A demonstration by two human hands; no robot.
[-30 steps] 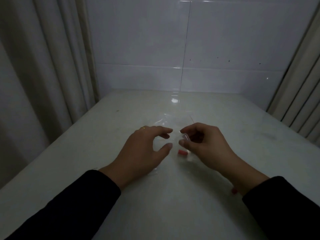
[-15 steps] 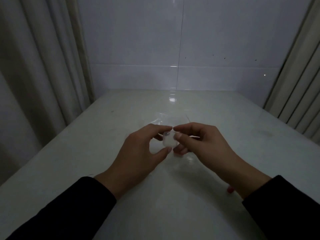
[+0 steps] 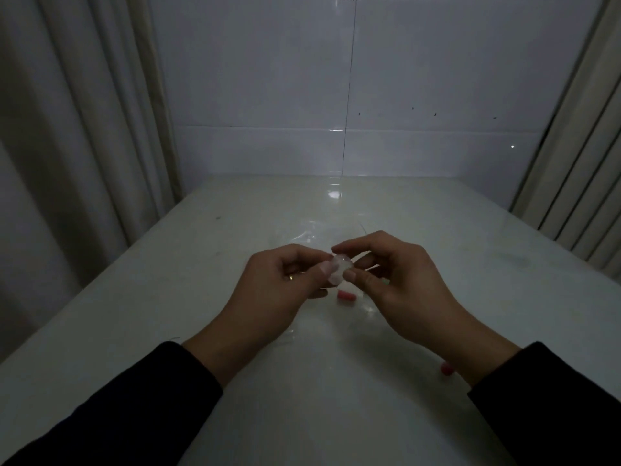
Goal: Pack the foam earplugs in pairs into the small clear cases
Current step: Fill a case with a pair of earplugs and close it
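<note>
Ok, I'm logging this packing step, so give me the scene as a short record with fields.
left hand: pinches the clear case
right hand: pinches the same case
clear case: held above the table, contents unclear
loose earplugs: one red earplug on the table below the hands, another by the right wrist

White table [image 3: 235, 381]; tiled wall [image 3: 268, 79]; curtains [image 3: 67, 129] both sides

- A small clear case [image 3: 340, 271], pale and translucent, sits mid-frame, lifted above the tabletop.
- One pink-red foam earplug [image 3: 346, 295] lies on its side just below it.
- Another earplug [image 3: 446, 368] shows partly at lower right.
</note>
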